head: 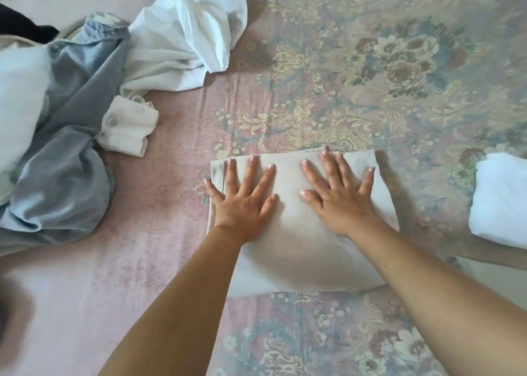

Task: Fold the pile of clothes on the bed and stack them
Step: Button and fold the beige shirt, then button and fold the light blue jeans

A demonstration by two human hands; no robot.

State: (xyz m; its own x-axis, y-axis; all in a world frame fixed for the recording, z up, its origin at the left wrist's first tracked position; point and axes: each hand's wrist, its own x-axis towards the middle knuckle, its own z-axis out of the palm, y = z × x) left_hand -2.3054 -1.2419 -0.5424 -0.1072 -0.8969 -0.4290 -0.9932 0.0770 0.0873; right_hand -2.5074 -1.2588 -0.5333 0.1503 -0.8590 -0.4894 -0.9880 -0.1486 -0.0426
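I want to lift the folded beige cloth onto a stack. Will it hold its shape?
Probably not by itself: the beige cloth looks thin and soft, lying flat under the left hand and right hand. Likely light and floppy, so support it from beneath.

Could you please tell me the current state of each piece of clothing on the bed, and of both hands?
Beige garment: folded into a flat rectangle, under both hands.
Left hand: fingers spread, pressing flat on the beige garment.
Right hand: fingers spread, pressing flat on the beige garment.
White shirt: crumpled, unfolded.
Blue-grey garment: crumpled, in the pile.
White folded cloth: folded, at the right edge of view.
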